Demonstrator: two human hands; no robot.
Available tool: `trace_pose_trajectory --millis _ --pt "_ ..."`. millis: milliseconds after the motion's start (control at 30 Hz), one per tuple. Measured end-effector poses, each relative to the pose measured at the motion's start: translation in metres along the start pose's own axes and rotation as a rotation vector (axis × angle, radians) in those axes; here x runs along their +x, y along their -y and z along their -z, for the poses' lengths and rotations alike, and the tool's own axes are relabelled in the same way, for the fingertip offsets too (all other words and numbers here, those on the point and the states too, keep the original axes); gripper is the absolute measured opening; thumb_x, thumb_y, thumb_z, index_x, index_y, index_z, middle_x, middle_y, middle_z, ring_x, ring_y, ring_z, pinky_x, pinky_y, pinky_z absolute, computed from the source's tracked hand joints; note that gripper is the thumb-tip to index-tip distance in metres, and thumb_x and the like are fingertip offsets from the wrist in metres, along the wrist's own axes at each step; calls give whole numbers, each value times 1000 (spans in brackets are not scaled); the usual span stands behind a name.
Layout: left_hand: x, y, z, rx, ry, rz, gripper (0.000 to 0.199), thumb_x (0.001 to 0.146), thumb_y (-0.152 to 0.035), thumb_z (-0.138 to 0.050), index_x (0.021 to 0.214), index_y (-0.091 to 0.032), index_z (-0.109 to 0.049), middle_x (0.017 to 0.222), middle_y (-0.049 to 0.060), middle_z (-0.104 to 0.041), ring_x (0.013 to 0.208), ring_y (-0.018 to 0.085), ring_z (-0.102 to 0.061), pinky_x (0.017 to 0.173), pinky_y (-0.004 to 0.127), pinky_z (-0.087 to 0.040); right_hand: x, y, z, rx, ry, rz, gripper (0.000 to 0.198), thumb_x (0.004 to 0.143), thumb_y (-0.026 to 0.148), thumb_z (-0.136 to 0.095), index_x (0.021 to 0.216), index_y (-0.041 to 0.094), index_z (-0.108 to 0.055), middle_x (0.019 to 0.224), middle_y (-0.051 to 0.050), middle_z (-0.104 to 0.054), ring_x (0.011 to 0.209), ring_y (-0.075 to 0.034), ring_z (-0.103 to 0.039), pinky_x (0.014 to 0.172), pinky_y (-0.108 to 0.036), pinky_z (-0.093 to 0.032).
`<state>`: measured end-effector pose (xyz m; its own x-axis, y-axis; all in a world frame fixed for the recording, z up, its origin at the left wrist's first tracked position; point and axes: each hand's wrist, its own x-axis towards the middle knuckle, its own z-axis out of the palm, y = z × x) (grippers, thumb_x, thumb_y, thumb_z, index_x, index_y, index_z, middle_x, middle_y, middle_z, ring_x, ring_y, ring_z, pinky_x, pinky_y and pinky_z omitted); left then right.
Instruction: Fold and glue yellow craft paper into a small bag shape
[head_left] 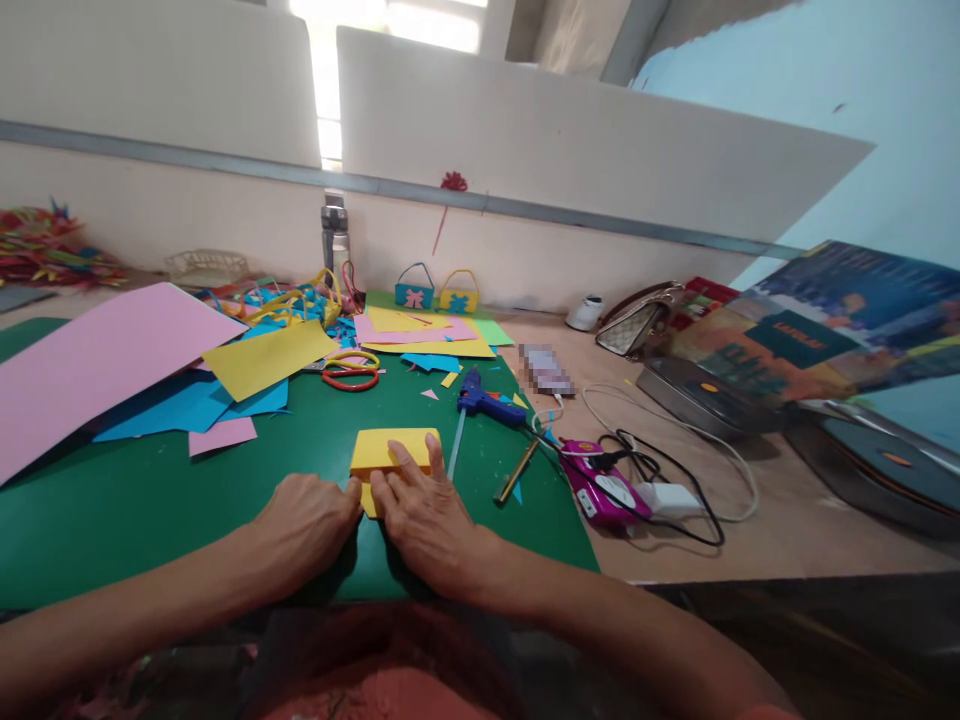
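Observation:
A small folded piece of yellow craft paper (375, 447) lies near the front edge of the green mat (187, 540), with a narrower flap sticking out below its fold. My left hand (311, 520) is closed, its thumb and finger pinching the left end of the fold. Pressed onto the front of the same piece is my right hand (427, 515), some fingers curled against the paper and others lifted over it. Just beyond are a blue glue gun (487, 400) and yellow-and-red-handled scissors (351, 372).
Pink sheets (127, 350), blue paper (172, 405) and a yellow sheet (270, 360) pile at left. Two little paper handbags (414, 297) stand at the back. At right are a purple extension socket (604, 485), cables, a phone (546, 370) and a glue stick (517, 470).

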<state>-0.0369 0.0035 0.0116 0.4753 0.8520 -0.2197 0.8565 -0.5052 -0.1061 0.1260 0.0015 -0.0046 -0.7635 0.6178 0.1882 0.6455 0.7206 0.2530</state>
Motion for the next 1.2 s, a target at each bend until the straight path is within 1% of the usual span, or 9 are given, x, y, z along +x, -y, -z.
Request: trace_pose_trajectory --millis 200,300,400,467,600,667,733,833,1200 --pt "-1 0 -3 -54 -77 76 36 90 -32 -30 99 -16 -61 75 17 -70 69 32 -68 55 36 -46 -6 -9 7 162 -71 23 33 84 7 -40 112 11 -55 105 -11 -66 126 -27 -38 106 -61 -1" --pt "0 1 -3 -97 -113 62 35 90 -32 -32 91 -15 -62 74 14 -70 66 28 -67 54 32 -44 -17 -23 19 276 -298 -30 31 86 9 -38 108 17 -57 101 -4 -69 125 -23 -41 106 -56 -1" --pt "-1 5 -4 -123 -207 23 35 91 -32 -32 81 -16 -62 75 11 -68 67 25 -65 53 30 -43 -30 -41 28 267 -462 -148 23 87 12 -42 97 19 -62 90 -2 -71 114 -19 -51 107 -49 -10" --pt "-2 7 -6 -104 -319 -33 39 92 -32 -30 76 -17 -63 74 10 -66 70 24 -62 55 31 -43 -37 -50 29 211 -473 -153 20 86 12 -46 89 20 -63 93 -3 -70 111 -19 -53 105 -46 -20" --pt "-5 9 -7 -30 -597 -154 35 91 -34 -35 81 -20 -65 102 12 -63 99 28 -55 81 42 -43 -44 -54 22 61 -331 5 28 85 7 -39 90 19 -64 121 -12 -59 125 -26 -39 99 -48 -29" --pt "-5 9 -9 -11 -682 -167 28 88 -39 -42 92 -22 -64 127 11 -51 123 33 -38 99 52 -29 -42 -52 17 -13 -249 20 31 86 6 -37 98 18 -63 131 -14 -50 130 -29 -32 98 -50 -29" --pt "-3 8 -10 -14 -669 -169 33 85 -46 -46 103 -22 -61 142 10 -36 135 36 -16 106 58 -12 -38 -49 13 -72 -176 -11 30 86 7 -38 103 17 -61 137 -15 -43 131 -31 -29 98 -52 -29" --pt "3 7 -12 -46 -584 -191 50 83 -57 -43 117 -22 -54 149 10 -23 138 36 0 105 61 0 -30 -47 6 -134 -90 -43 27 86 7 -41 104 14 -60 141 -16 -38 131 -33 -27 97 -54 -29" --pt "16 3 -12 -147 -483 -209 54 85 -59 -37 121 -22 -52 148 14 -23 138 37 -1 104 64 1 -22 -49 -1 -131 48 -49 27 84 8 -47 105 15 -60 139 -16 -40 132 -33 -26 100 -59 -23"
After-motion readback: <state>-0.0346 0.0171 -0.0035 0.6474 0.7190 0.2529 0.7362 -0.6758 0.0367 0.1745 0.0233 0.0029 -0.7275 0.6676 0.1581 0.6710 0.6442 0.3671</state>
